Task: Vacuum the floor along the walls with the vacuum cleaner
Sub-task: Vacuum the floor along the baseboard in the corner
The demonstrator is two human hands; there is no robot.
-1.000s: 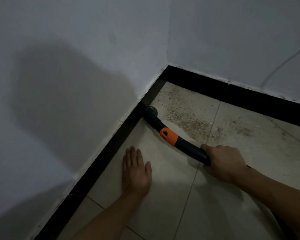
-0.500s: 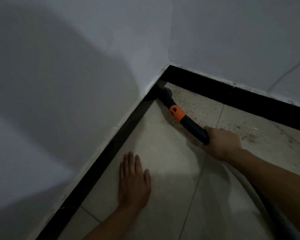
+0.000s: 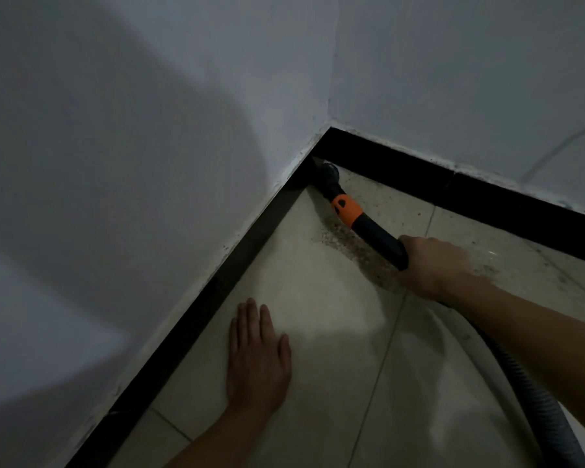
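The vacuum cleaner's black wand [image 3: 374,234] carries an orange collar [image 3: 346,209]. Its round nozzle [image 3: 328,172] is pressed into the corner where the two white walls meet. My right hand [image 3: 433,265] grips the wand's lower end. A grey ribbed hose [image 3: 534,393] runs back under my right forearm. My left hand [image 3: 257,356] lies flat on the beige tile floor [image 3: 318,298], fingers spread, close to the left skirting. A patch of brown grit [image 3: 355,248] lies beside and under the wand.
Black skirting [image 3: 190,325] lines the left wall, and a second black skirting strip [image 3: 470,194] lines the far wall. More dusty specks [image 3: 487,268] dot the tile to the right of my right hand. A thin line [image 3: 561,146] crosses the far wall.
The nozzle slid along the left skirting from mid-wall right into the corner. My right hand followed it forward. My left hand stayed flat on the tile.
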